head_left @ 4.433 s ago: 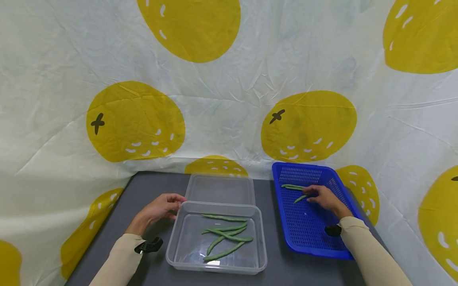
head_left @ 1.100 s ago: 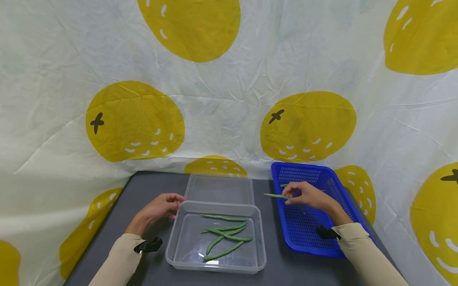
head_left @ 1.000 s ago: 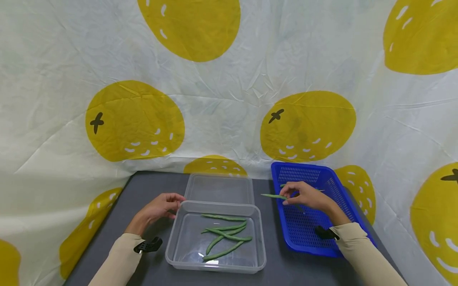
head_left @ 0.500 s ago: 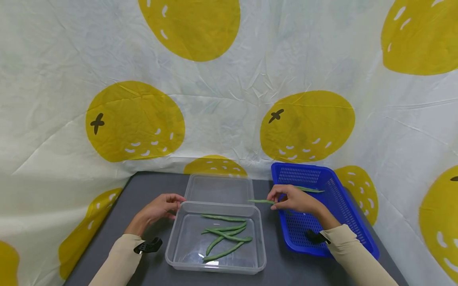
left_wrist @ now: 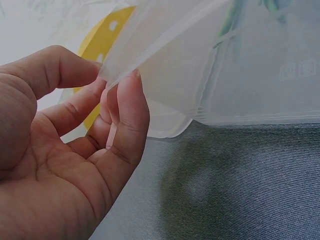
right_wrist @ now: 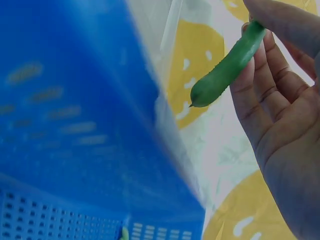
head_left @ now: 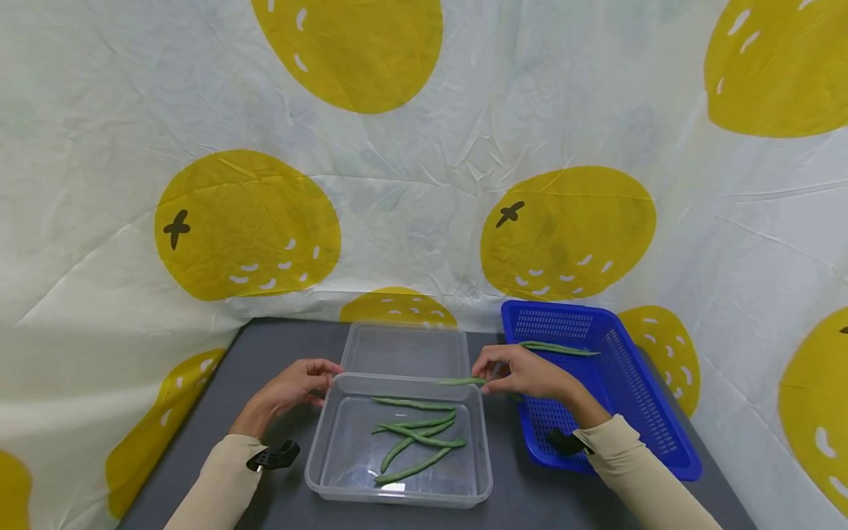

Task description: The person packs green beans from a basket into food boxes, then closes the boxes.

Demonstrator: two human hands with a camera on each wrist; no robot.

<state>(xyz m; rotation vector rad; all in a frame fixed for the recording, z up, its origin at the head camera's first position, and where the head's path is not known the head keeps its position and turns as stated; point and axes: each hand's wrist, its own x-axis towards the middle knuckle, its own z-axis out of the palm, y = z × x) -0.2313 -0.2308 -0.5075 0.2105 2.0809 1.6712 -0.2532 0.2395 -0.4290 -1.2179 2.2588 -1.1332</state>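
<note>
Right of centre in the head view, your right hand pinches one green bean between thumb and fingertips, closed down to its thickness; one end shows against the upper-right rim of the clear box. Your left hand pinches the box's upper-left corner. Expect the bean to be light, fairly stiff yet snappable, perhaps slightly slick; hold it gently near mid-length. The box looks light and thin-walled, so take it by the rim.
</note>
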